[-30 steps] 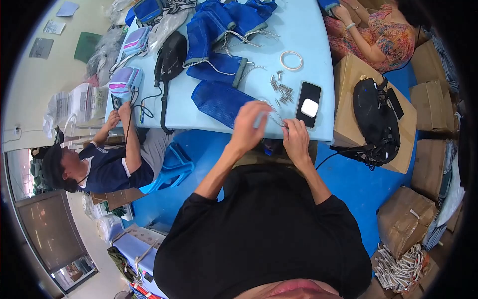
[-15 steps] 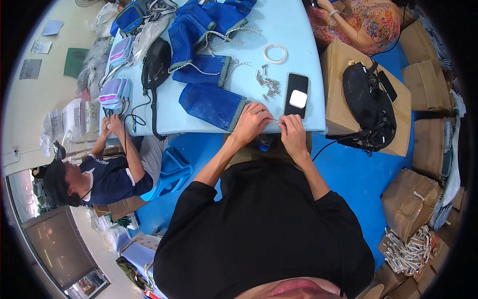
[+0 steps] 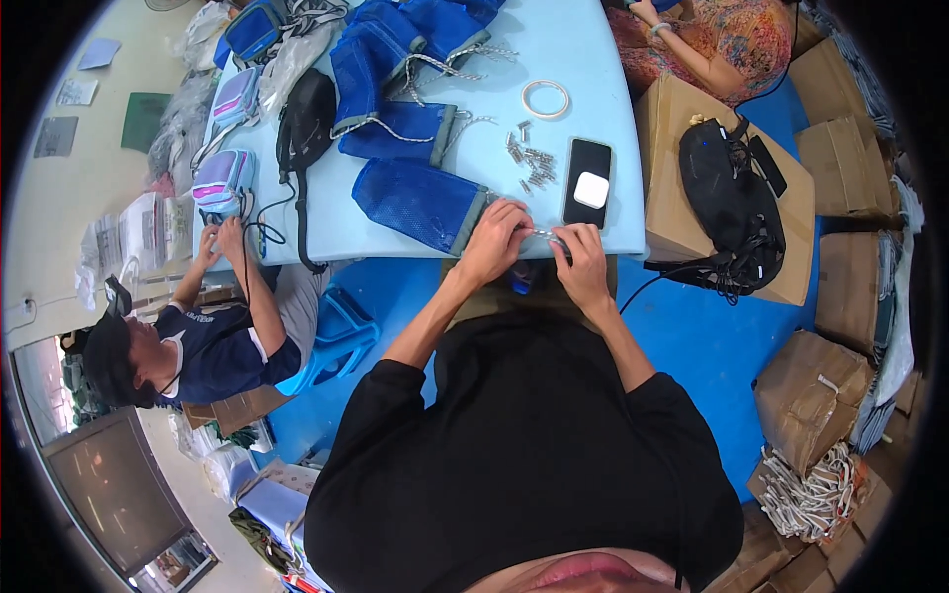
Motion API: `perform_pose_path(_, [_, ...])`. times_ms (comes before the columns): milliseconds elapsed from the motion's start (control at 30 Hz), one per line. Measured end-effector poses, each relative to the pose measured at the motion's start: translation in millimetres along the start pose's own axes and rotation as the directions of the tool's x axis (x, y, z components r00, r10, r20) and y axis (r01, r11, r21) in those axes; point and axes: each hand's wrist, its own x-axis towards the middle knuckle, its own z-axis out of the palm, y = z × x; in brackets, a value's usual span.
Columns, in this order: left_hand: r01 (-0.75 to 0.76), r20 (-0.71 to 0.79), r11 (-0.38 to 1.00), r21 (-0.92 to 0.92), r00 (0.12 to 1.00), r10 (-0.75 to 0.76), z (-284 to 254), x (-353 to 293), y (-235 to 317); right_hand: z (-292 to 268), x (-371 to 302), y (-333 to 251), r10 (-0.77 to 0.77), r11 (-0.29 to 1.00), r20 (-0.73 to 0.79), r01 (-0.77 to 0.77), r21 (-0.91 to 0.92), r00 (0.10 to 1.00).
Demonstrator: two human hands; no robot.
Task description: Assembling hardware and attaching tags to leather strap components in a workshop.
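Note:
Between my two hands, at the table's front edge, runs a short stretch of grey-white cord (image 3: 542, 234). My left hand (image 3: 496, 240) pinches it on one side, and my right hand (image 3: 581, 259) grips the other end with fingers closed. Whether a small fitting sits in the right fingers is too small to tell. Beside my left hand lies a blue mesh drawstring bag (image 3: 410, 206) with a grey hem. Past my hands is a loose pile of small silvery metal pieces (image 3: 534, 163). A dark phone (image 3: 590, 158) with a white square case (image 3: 591, 191) on it lies beyond my right hand.
More blue mesh bags (image 3: 405, 128) with cords lie farther back, near a white ring (image 3: 545, 99). A black pouch (image 3: 306, 119) lies left. One person (image 3: 227, 346) works at the left; another (image 3: 712, 49) sits far right. A cardboard box (image 3: 727, 188) carries a black bag (image 3: 727, 198).
My hands have drawn slightly apart, so more of the cord shows between them. The whole view has shifted slightly.

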Motion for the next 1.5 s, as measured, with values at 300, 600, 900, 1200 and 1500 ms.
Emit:
perform_pose_path(300, [-0.016,0.005,1.0,0.002,1.0,0.016,-2,-1,2,-1,0,4,0.052,0.997,0.04,-0.054,0.062,0.998])
perform_pose_path(600, [-0.016,-0.029,0.999,0.052,0.999,0.017,5,-6,0,-2,1,2,0.117,0.985,0.054,-0.123,0.12,0.992])
perform_pose_path(900, [-0.091,0.083,0.981,0.174,0.994,0.078,8,-1,23,-7,5,-9,0.19,0.956,0.005,-0.186,0.225,0.982])
perform_pose_path(1200, [0.282,-0.008,0.944,-0.171,0.958,-0.287,-19,-21,11,-16,44,-19,0.089,0.985,0.149,-0.109,0.131,0.985])
perform_pose_path(1500, [0.477,-0.107,0.837,-0.268,0.849,-0.518,-49,-32,-9,1,122,18,-0.294,0.908,0.545,0.408,-0.097,0.785])
